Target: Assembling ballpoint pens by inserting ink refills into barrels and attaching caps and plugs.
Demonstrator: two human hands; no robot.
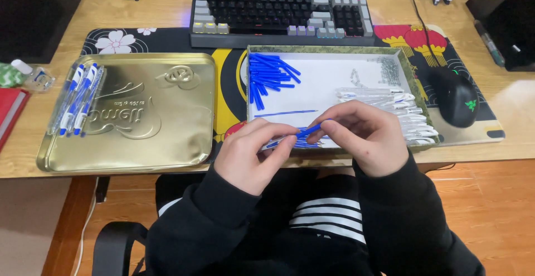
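Observation:
My left hand [253, 152] and my right hand [365, 136] meet over the front edge of a shallow white-lined box [329, 78]. Both pinch a short blue pen part [307, 131] between their fingertips. Under my fingers lie more blue pieces [290, 142]. Inside the box a pile of blue pen caps [268, 75] fills the back left, a thin blue refill [287, 112] lies in the middle, small metal springs [384, 69] are at the back right, and clear pen barrels [409, 114] are stacked on the right.
A gold metal tin lid [139, 114] at left holds several assembled blue-and-white pens [78, 98]. A keyboard [281, 14] sits behind the box, a black mouse [457, 104] at right, all on a patterned desk mat [167, 39]. A red notebook [8, 111] lies at far left.

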